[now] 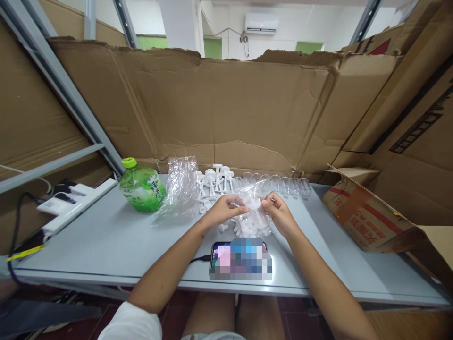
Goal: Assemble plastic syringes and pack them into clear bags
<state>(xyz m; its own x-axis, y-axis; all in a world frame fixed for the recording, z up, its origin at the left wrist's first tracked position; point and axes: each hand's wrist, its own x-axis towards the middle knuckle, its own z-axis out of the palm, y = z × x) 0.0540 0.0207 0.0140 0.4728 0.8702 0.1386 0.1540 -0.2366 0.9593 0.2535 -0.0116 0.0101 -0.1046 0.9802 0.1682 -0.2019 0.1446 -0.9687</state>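
Between my two hands hangs a clear plastic bag with a white ribbed part inside it. My left hand pinches the bag's left edge between thumb and fingers. On the other side, my right hand grips the bag's upper right edge. Small white plastic pieces lie in a pile just below the bag, partly seen through it. Behind my left hand stand several white plunger-like parts with round flat tops. A row of clear ribbed cylinders or coils runs along the back, partly hidden by the bag.
A green drink bottle and a heap of clear plastic bags are on the left. A cabled phone lies near the front edge. Cardboard walls the back; an open carton is right, a power strip far left.
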